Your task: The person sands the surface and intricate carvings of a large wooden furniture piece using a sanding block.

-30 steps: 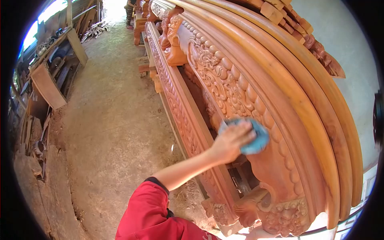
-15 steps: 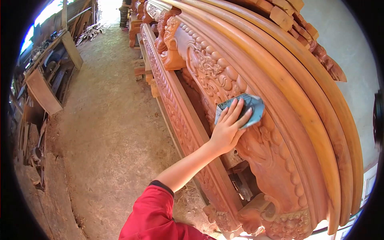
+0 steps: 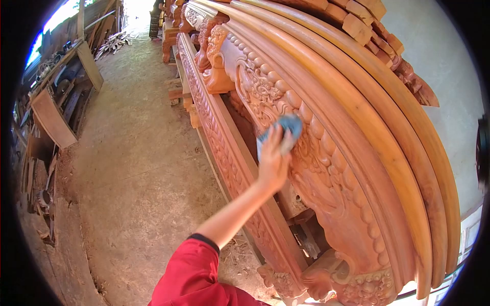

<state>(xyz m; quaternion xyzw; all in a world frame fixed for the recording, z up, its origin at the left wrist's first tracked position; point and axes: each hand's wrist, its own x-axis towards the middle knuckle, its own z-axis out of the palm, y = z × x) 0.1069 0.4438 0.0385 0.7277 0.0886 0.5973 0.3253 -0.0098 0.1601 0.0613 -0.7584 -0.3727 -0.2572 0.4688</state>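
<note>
My left hand (image 3: 274, 160) reaches up from a red sleeve, its fingers closed over a folded blue-grey sheet of sandpaper (image 3: 290, 124). Hand and paper are smeared by motion. The sandpaper lies against a carved reddish-brown wooden panel (image 3: 326, 199) with scrolls, leaves and a row of rounded beads along one edge. Just left of my wrist runs a long carved rail (image 3: 217, 125), separated from the panel by a dark gap. My right hand is out of view.
Curved smooth wooden mouldings (image 3: 388, 122) rise right of the panel, with stacked wood blocks (image 3: 357, 28) behind. A concrete floor (image 3: 138, 153) stretches along the left. Shelving with scrap wood (image 3: 53, 117) lines the far left. Part of a person (image 3: 154, 20) stands in the distance.
My left hand has moved the sandpaper up and to the left across the carving, away from the beaded edge. The view has shifted slightly.
</note>
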